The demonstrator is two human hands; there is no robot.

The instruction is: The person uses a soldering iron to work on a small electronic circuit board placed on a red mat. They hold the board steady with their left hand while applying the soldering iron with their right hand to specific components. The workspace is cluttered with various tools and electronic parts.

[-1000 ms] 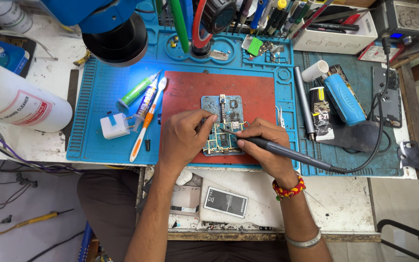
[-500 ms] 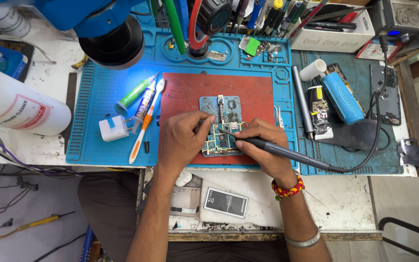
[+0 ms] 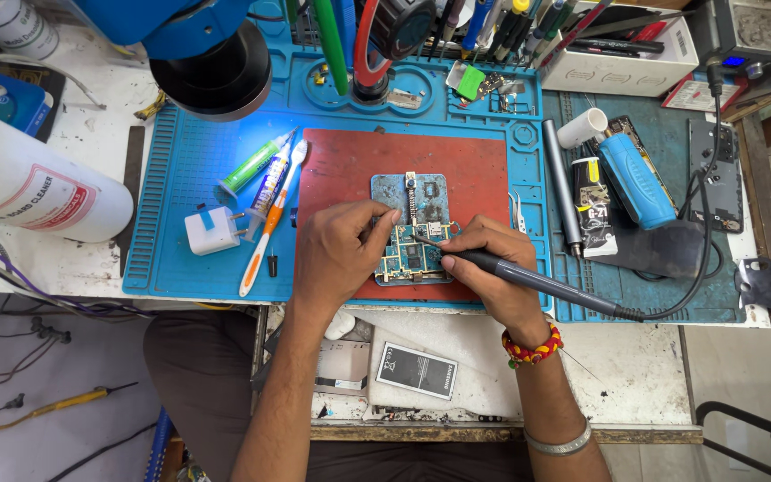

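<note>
On a red pad (image 3: pixel 350 170) atop a blue work mat (image 3: pixel 180 170), a circuit board (image 3: pixel 410 234) lies flat; left hand (image 3: pixel 341 250) pins its left edge w/ fingertips, apparently a light pinch; right hand (image 3: pixel 493 268) is closed pen-style around a dark corded soldering iron (image 3: pixel 537 281), tip on the board's centre; toothbrush (image 3: pixel 271 219) & white plug adapter (image 3: pixel 211 230) lie nearby at left.

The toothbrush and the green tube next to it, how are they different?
The toothbrush is long and thin, white with an orange handle; the green tube is shorter, fatter and green. The toothbrush reaches down to the blue mat's near edge, while the green tube stays up near the blue light. The toothbrush has bristles at its top end; the green tube ends in a narrow tip. Both lie flat and slanted the same way on the blue mat, left of the left hand, untouched.
</note>
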